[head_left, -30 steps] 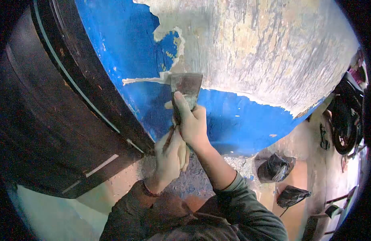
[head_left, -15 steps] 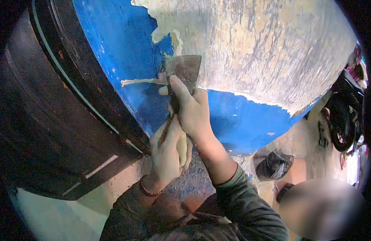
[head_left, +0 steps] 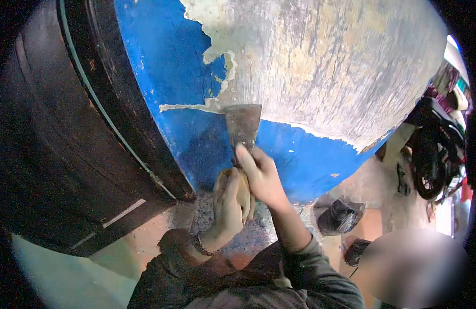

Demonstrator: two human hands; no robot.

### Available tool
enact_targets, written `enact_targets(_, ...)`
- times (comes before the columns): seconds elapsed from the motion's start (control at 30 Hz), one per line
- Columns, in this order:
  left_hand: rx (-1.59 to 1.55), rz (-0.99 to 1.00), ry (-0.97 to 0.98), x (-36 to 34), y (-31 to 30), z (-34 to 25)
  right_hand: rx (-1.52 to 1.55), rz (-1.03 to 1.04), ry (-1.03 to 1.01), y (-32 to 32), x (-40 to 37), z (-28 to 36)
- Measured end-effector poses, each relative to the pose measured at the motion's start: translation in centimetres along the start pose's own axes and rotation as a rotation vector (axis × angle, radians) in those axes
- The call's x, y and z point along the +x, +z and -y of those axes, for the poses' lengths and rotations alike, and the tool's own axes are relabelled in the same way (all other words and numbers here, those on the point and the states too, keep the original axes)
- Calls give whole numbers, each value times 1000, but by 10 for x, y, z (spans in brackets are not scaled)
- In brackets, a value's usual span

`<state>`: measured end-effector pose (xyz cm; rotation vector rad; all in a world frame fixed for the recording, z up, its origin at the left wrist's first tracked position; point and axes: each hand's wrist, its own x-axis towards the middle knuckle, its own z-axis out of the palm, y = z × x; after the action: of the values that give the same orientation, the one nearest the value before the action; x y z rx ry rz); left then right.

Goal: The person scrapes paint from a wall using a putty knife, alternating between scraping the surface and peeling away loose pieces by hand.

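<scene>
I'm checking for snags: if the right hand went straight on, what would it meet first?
Likely the pale patch, met by the scraper the right hand holds; whether they touch now is unclear.

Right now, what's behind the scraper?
Around the scraper, blue paint shows on both sides and the pale patch above its edge. What it directly covers is hidden.

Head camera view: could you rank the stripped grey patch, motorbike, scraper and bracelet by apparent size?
Largest to smallest:
1. stripped grey patch
2. motorbike
3. scraper
4. bracelet
Apparent size only; the motorbike seems farther away.
</scene>
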<state>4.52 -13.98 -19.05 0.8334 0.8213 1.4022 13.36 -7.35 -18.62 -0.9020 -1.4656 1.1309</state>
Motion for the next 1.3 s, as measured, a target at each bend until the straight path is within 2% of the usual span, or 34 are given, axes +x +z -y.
enact_targets(0.03, -23, 2, 6, 6, 1, 7, 9, 11, -16, -4, -20, 2)
enact_targets(0.1, -35, -169, 326, 16, 12, 19, -59, 58, -82, -14, -55, 7)
enact_targets(0.13, 14, -170, 367, 18, 18, 19, -73, 43, -126, -18, -68, 9)
enact_targets(0.23, -296, 14, 340, 22, 47, 18, -265, -88, -91, -37, -78, 32)
enact_targets(0.27, -239, -44, 349, 23, 56, 16, -281, -89, -119, -41, -75, 44)
enact_targets(0.4, -218, 26, 248, 29, 61, -12, -266, -221, -134, -54, -67, 88)
enact_targets(0.47, -85, 264, 204, 42, 47, -25, -343, -301, -329, -52, -53, 105)
enact_targets(0.53, -109, 271, 158, 45, 42, -33, -333, -329, -472, -45, -31, 113)
enact_targets(0.6, -63, 295, 103, 48, 32, -40, -137, -305, -655, -36, 1, 109)
enact_targets(0.63, -72, 305, 102, 47, 29, -41, -40, -228, -708, -31, 16, 114)
enact_targets(0.73, 14, 173, 351, 43, 26, -42, 280, 25, -650, -16, 46, 135)
enact_targets(0.77, 6, 183, 354, 43, 27, -42, 268, 23, -656, -15, 55, 144)
enact_targets(0.83, 295, -43, 815, 41, 29, -41, 311, 26, -754, -11, 68, 164)
enact_targets(0.87, 289, -37, 815, 42, 28, -42, 225, -33, -850, -7, 72, 178)
enact_targets(0.9, 329, -9, 826, 43, 25, -44, 288, 45, -912, -11, 80, 194)
enact_targets(0.93, 369, 19, 837, 43, 22, -46, 252, -7, -977, -10, 80, 210)
enact_targets(1.0, 349, 39, 835, 47, 19, -48, 295, 25, -1107, -8, 75, 235)
enact_targets(1.03, 361, 50, 869, 49, 17, -47, 291, 22, -1108, -13, 79, 234)
enact_targets(1.1, 373, 66, 904, 53, 15, -45, 299, 341, -1183, -29, 105, 224)
enact_targets(1.13, 374, 59, 868, 54, 14, -43, 153, -176, -1439, -23, 137, 206)
enact_targets(1.2, 373, 52, 832, 55, 11, -41, 265, -326, -1278, -10, 132, 187)
enact_targets(1.27, 314, 109, 771, 57, 8, -39, 317, -335, -1298, -10, 120, 190)
enact_targets(1.3, 316, 109, 772, 56, 7, -39, 47, -354, -1383, -6, 100, 197)
